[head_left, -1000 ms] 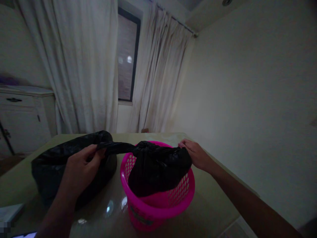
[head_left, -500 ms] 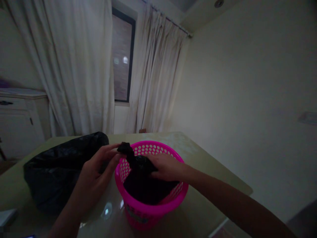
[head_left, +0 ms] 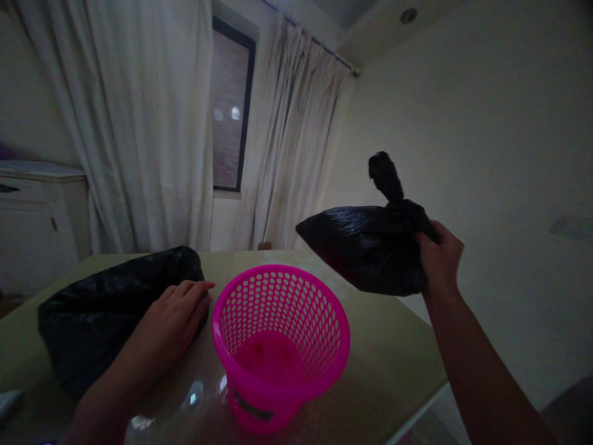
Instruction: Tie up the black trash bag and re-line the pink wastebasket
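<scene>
Raised to the right above the table is a knotted black garbage bag (head_left: 365,247), its twisted tie end sticking up. My right hand (head_left: 440,256) is closed on one side of it, near the knot. In the middle stands a bright pink perforated plastic basket (head_left: 278,395), upright, with its pink bottom showing. My left hand (head_left: 171,315) is left of the basket, apart from its rim, with fingers stretched forward and loosely bent. It lies in front of a second black plastic bag (head_left: 92,315), which is spread on the table; whether the two touch is unclear.
The glossy table (head_left: 370,352) reaches back toward pale curtains (head_left: 148,154) and a window (head_left: 229,111). A bare wall (head_left: 486,154) rises at the right. A white cabinet (head_left: 37,228) stands at the far left. A pale flat object (head_left: 9,402) lies at the lower left edge.
My right hand has lifted the knotted garbage bag out of the pink basket, up and to the right. My left hand has let go of the bag's tie end and moved slightly left and down.
</scene>
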`<action>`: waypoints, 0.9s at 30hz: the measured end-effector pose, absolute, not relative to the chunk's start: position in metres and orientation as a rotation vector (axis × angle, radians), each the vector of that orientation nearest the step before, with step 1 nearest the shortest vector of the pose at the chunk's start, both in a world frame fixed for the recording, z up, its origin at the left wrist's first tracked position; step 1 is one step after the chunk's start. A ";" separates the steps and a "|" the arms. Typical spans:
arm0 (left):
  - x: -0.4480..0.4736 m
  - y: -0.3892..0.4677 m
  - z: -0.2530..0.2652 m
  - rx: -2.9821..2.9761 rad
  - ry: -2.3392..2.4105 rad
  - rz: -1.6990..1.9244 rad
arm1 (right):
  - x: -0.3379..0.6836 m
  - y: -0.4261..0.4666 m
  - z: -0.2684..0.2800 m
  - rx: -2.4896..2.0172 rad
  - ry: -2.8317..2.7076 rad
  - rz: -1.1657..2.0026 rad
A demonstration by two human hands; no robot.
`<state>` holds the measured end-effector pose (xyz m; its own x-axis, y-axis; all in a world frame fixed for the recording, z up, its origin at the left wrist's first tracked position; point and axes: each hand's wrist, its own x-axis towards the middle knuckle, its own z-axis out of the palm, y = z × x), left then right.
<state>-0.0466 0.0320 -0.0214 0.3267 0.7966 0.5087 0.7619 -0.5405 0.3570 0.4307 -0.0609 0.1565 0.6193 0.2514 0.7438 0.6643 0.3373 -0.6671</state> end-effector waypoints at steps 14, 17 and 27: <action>-0.013 0.024 -0.071 2.534 2.202 0.492 | 0.494 -0.097 -0.108 -1.647 -0.991 -0.677; -0.019 0.014 -0.073 2.567 2.154 0.540 | 0.504 -0.102 -0.144 -1.688 -1.093 -0.675; -0.068 -0.049 -0.129 2.608 2.145 1.005 | 0.495 -0.109 -0.200 -1.661 -1.282 -0.761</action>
<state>-0.0684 -0.0487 -0.1291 0.1283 0.7630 0.6336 0.9752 -0.2132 0.0593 0.4949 -0.1086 -0.2002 0.2801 0.4208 0.8628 0.9590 -0.0815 -0.2716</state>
